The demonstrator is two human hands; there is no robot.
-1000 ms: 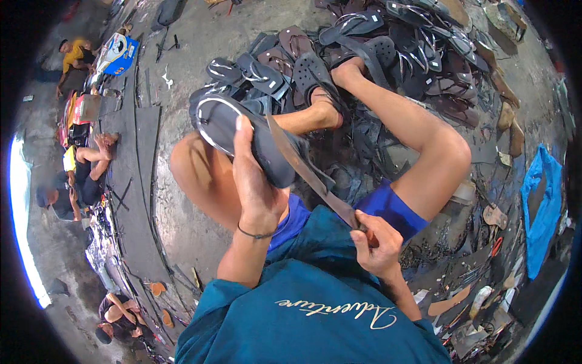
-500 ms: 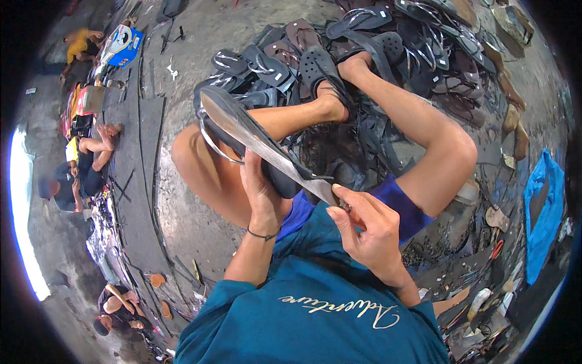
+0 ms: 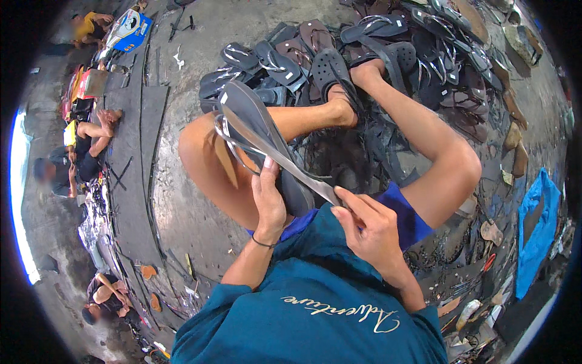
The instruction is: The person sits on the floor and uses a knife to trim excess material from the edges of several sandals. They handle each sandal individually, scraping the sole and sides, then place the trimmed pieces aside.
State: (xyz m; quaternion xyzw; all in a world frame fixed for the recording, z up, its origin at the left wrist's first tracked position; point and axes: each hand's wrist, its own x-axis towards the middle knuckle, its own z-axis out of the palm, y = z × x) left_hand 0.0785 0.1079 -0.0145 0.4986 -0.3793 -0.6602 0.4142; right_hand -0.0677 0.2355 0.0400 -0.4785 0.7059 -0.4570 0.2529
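Observation:
A dark flip-flop (image 3: 262, 119) with silvery straps and a small white label is raised over my lap. My left hand (image 3: 268, 200) is closed round its middle, thumb on top near the straps. Across the flip-flop runs a long narrow grey piece (image 3: 297, 171), which looks like a sole seen edge-on; I cannot tell whether it is a second flip-flop. Its near end is pinched between the thumb and fingers of my right hand (image 3: 370, 233). Beyond my lap, many finished-looking flip-flops (image 3: 284, 65) lie heaped around my feet.
Dark scraps (image 3: 339, 158) cover the ground between my legs. A blue plastic sheet (image 3: 536, 233) lies at the right, near an orange-handled tool (image 3: 490, 262). On the left are flat dark sheets (image 3: 140, 151), a blue box (image 3: 130, 31) and several seated people (image 3: 91, 151).
The flip-flop has turned so more of its dark upper face and straps show. Both hands keep their hold. The whole view has shifted slightly.

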